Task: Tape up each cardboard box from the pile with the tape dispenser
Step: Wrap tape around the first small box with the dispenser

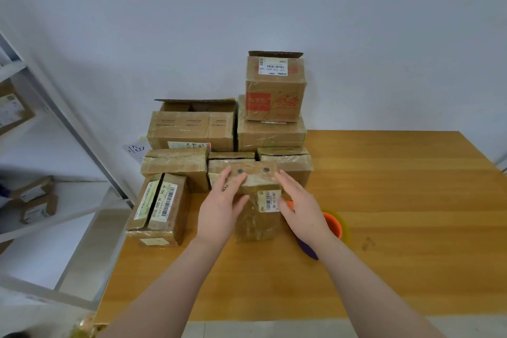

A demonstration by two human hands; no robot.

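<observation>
Small brown cardboard box [256, 217] pressed between left hand [222, 208] and right hand [301, 207], fingers flat, nothing clenched. Positioning step, likely; next, grasp orange tape dispenser [334, 225], near right.

A wooden table [397, 200] carries a pile of cardboard boxes [192, 132] at its eleven o'clock corner, a small box [258, 219] just in front of them, and an orange tape dispenser [333, 225] at the small box's three o'clock
</observation>
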